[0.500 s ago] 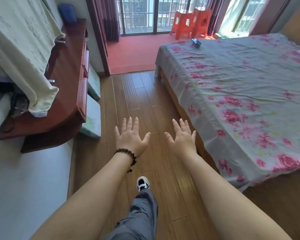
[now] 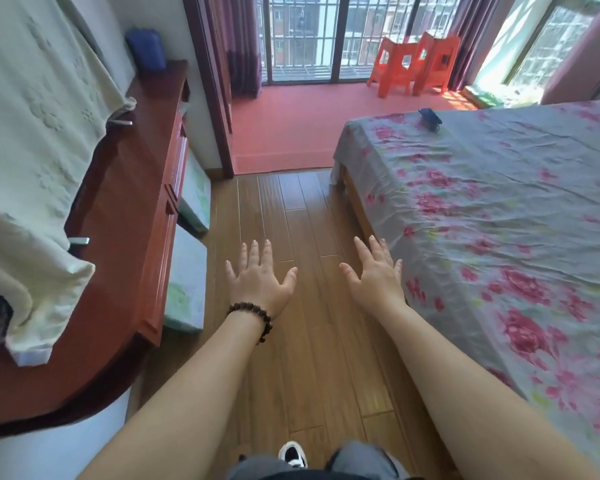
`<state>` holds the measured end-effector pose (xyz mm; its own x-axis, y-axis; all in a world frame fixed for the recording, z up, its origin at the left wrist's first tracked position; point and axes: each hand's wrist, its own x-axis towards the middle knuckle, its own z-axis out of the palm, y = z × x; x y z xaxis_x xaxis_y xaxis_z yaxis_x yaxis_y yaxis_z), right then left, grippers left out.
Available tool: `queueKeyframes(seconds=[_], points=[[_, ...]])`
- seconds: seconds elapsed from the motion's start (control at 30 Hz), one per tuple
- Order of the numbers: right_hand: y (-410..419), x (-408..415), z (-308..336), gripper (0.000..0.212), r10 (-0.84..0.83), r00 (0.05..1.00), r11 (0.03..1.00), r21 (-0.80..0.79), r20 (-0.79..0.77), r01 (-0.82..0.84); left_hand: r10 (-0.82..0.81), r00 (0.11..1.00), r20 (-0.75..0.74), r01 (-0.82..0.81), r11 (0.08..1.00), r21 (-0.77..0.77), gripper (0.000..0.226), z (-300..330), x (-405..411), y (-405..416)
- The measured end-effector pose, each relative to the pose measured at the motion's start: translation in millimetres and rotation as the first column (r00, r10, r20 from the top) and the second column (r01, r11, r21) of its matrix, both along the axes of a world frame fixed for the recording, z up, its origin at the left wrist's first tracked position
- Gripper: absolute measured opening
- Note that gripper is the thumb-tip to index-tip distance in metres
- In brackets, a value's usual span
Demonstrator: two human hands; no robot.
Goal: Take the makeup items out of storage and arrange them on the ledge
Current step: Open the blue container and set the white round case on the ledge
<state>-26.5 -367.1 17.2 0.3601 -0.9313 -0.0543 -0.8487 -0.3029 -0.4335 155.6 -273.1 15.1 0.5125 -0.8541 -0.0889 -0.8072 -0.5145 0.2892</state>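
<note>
Standing mid-room: left hand (image 2: 258,278) and right hand (image 2: 374,273), fingers spread wide, holding nothing. No makeup visible; task apparently unstarted.

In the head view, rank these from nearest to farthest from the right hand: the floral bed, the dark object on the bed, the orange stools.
From the right hand:
1. Floral bed, right beside it on its right.
2. Dark object, near the bed's far corner.
3. Orange stools, beyond the bed, by the balcony window.

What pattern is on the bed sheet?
Grey bed sheet with pink flowers, clearest in the head view.
</note>
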Motion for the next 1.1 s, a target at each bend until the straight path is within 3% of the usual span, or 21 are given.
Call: queueKeyframes(seconds=[0.3,0.67,1.1], points=[[-170.2,97.8,-14.9,0.062,0.105,0.994,0.994,0.003,0.016,-0.105,0.122,0.993,0.008,-0.122,0.993,0.006,0.077,-14.3,86.3,-145.2],[-449.8,233.1,-1.4,0.061,0.325,0.946,0.945,0.020,-0.006,-0.325,0.345,0.938,0.024,-0.345,0.938,-0.019,0.077,-1.1,192.3,-398.8],[-618.7,414.3,9.2,0.062,0.545,0.838,0.838,0.004,0.023,-0.545,0.525,0.849,0.062,-0.522,0.851,-0.059,0.075,12.6,338.7,-544.9]])
